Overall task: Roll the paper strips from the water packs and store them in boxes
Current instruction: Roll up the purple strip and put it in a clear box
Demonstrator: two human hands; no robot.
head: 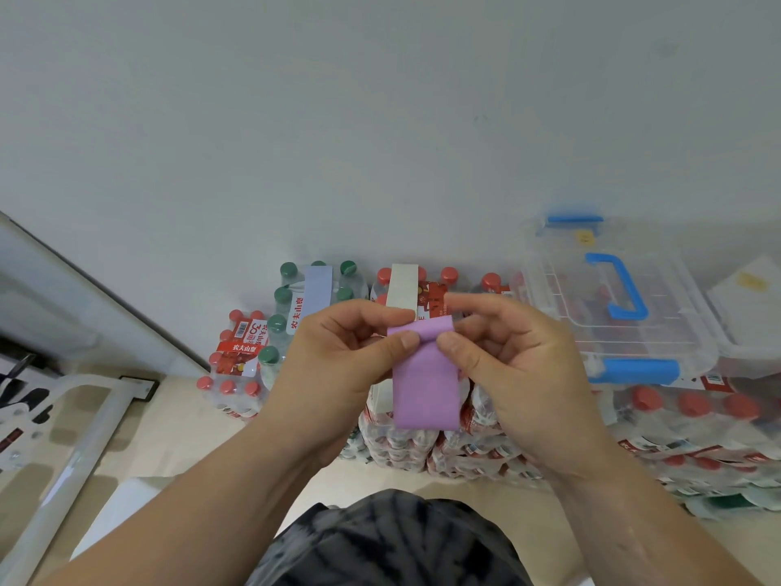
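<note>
Hanging upright between both hands, a lilac rectangular paper strip (424,391) is held in the air in front of the stacked water packs, its top edge curled over into the start of a roll and its lower end dangling free. The left hand (338,353) pinches the curled top from one side, thumb pressed on the near face and fingers bent behind it; the right hand (515,361) pinches the other side the same way, thumb on the front, while its index finger looks blurred above the curl. Directly behind the hands, a cream paper strip (403,287) lies lengthwise over a shrink-wrapped pack of red-capped water bottles (401,441). To the left of that, a pale blue paper strip (317,289) lies over a shrink-wrapped pack of green-capped bottles (281,323), and further left and lower sits a smaller red-labelled pack of red-capped bottles (236,361). On the right, a clear plastic storage box (613,327) with a blue carry handle (621,289) and blue latches rests on top of more red-capped packs, its lid closed; whether it holds anything cannot be told. Just beside it at the far right is a second clear plastic container (744,310) with a yellow label. A plain white wall (380,120) rises behind the packs, which stand on a beige floor (169,416). A white metal frame (84,437) lies on the floor at the left, and dark patterned clothing (393,543) fills the bottom edge.
</note>
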